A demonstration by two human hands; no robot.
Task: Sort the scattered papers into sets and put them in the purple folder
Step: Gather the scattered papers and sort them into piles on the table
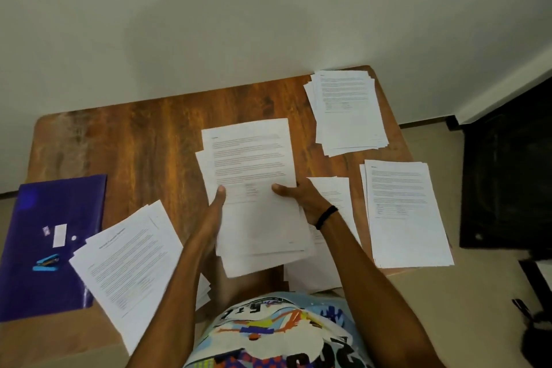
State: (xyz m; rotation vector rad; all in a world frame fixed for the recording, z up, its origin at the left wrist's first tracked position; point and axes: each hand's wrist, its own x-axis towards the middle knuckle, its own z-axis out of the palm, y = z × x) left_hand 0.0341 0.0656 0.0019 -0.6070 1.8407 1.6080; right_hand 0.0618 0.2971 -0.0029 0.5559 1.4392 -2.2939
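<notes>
A stack of printed white papers (254, 164) is held above the middle of the wooden table (143, 134). My left hand (213, 212) grips its left edge and my right hand (301, 197) grips its right edge, thumbs on top. The purple folder (59, 206) lies shut at the table's left end. Other paper piles lie around: one at the front left (128, 263), one at the far right corner (348, 110), one at the right edge (406, 212), and a smaller one (331, 191) partly under my right wrist.
A small blue stapler (47, 261) and a white slip (59, 235) rest on the folder. A dark piece of furniture (507, 176) stands right of the table. A white wall runs directly behind the table's far edge.
</notes>
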